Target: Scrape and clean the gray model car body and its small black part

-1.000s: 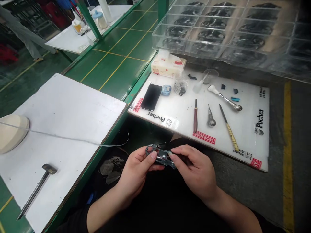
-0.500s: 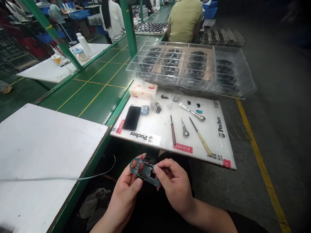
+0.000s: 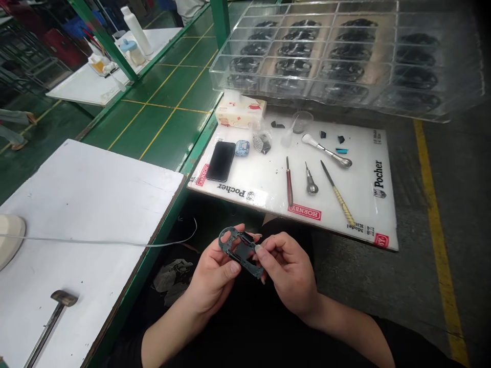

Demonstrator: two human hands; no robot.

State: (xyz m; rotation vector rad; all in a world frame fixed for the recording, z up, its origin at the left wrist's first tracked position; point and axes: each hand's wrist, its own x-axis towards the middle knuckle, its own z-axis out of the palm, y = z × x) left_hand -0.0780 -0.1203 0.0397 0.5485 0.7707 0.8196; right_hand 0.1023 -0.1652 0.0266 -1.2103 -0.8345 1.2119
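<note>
Two bare hands hold a dark grey moulded model car chassis (image 3: 229,239) in the air above the person's dark lap, just short of the near edge of a white printed work mat (image 3: 268,176). The left hand (image 3: 213,273) curls around the chassis from below, with its thumb pressed against the lower edge. The right hand (image 3: 291,271) pinches the chassis's right end between thumb and forefinger, its other fingers folded inward.

On the mat lie a black smartphone (image 3: 220,161), a blue earbud case (image 3: 242,148), a small clear bag of dark parts (image 3: 262,142) and a clear plastic cup (image 3: 301,121). Beside them are a dark red-handled tool (image 3: 289,181), a short awl (image 3: 311,179), a file with a yellow handle (image 3: 337,199) and a white-handled metal spoon tool (image 3: 326,151). A tissue box (image 3: 240,112) sits at the mat's far edge, below a large clear compartmented tray (image 3: 218,69) filled with dark moulded pieces.

To the left, a white board (image 3: 88,199) on the green workbench (image 3: 172,122) carries a hammer (image 3: 51,319) and a thin clear strip (image 3: 115,243). A yellow line (image 3: 437,240) runs along the grey concrete floor (image 3: 383,291) on the right. Green posts (image 3: 103,41) rise beside a farther white board (image 3: 111,87) with a white bottle (image 3: 136,31) standing on it.
</note>
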